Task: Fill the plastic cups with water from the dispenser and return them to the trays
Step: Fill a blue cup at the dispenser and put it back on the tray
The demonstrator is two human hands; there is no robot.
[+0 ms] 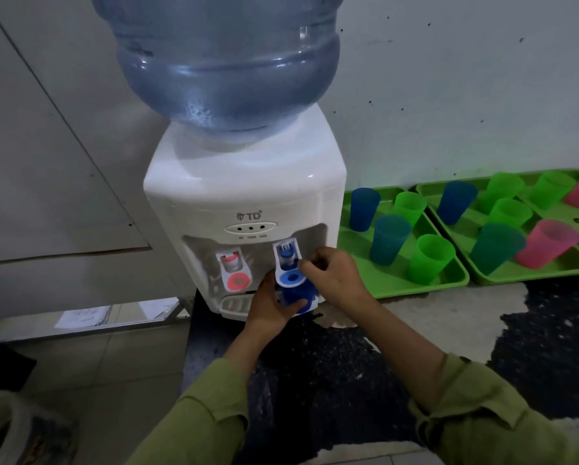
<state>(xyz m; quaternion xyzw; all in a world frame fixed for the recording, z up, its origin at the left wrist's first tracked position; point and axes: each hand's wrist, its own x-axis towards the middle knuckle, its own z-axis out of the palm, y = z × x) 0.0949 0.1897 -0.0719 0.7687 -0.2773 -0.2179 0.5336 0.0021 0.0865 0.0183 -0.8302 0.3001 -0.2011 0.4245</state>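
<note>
A white water dispenser [244, 193] with a large blue bottle [224, 62] on top stands on a dark counter. My left hand [268, 307] holds a blue plastic cup [298, 297] under the blue tap [289, 263]. My right hand [335, 276] rests at the blue tap's lever, fingertips on it. The red tap [235, 270] to the left is untouched. To the right, two green trays [392, 286] [529, 275] hold several blue, green and pink cups, among them a green cup [430, 258] and a pink cup [546, 243].
The dispenser's drip grille [236, 303] sits below the taps. The dark counter [331, 380] has worn, pale patches [449, 313]. A white wall rises behind the trays. A grey cabinet door [46, 146] is at left, with tiled floor [96, 364] below.
</note>
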